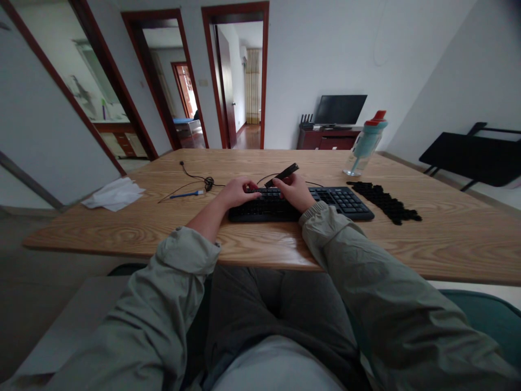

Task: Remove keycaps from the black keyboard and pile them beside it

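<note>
A black keyboard (342,202) lies on the wooden table (285,244) in front of me. My left hand (238,191) rests on the keyboard's left half with its fingers curled down onto the keys. My right hand (293,191) is closed around a slim black tool (283,174) that slants up and to the right above the middle of the keyboard. A heap of loose black keycaps (385,202) is spread on the table just right of the keyboard.
A clear bottle with a teal and red cap (365,144) stands behind the keycaps. A black cable (199,179), a blue pen (186,194) and a crumpled white tissue (114,194) lie at the left. A black folding table (472,155) stands at the right wall.
</note>
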A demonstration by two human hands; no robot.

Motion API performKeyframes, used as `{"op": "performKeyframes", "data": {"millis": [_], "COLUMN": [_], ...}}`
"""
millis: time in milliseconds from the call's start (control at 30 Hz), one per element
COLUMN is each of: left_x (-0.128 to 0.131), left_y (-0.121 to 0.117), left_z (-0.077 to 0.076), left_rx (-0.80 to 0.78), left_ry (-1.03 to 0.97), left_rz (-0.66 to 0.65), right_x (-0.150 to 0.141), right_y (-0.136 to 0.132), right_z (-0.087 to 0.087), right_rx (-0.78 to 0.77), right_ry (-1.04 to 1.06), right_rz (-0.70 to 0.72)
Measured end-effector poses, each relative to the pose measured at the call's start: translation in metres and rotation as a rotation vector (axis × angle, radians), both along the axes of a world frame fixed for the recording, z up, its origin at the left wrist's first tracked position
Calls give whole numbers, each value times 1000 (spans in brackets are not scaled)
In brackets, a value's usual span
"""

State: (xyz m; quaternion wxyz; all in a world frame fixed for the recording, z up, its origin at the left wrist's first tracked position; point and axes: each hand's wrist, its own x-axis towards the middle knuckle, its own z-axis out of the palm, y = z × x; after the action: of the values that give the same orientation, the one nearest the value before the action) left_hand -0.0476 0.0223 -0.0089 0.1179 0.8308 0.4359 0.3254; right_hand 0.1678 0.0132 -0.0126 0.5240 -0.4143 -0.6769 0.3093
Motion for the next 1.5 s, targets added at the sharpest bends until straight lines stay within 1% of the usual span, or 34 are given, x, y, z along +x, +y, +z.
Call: {"op": "performKeyframes", "data": {"millis": [133,267,567,833,1067,1300,1500], "left_x": [0,1,3,3,3,4,5], "left_y": [-1,-1,-2,-3,-4,-6,-5], "left_z": [0,0,0,0,1,2,1], "left_rx": [-8,-13,-14,52,31,-3,10], "left_ry": [2,-7,-13,-22,-29,-33,-84], "left_rz": [15,1,0,9,-24,-52,-32], "right_x": [0,0,-3,1,1,3,2], "right_y": [2,3,-2,5,4,7,7], "right_z": [-2,-3,-1,-6,-5,-6,-7], "right_rx": [-10,8,-24,-39,-79,-97,-101], "right_ry": [-3,-20,8,6,70,72,87], "right_rz": [-7,1,38,2,-58,-71,-55]}}
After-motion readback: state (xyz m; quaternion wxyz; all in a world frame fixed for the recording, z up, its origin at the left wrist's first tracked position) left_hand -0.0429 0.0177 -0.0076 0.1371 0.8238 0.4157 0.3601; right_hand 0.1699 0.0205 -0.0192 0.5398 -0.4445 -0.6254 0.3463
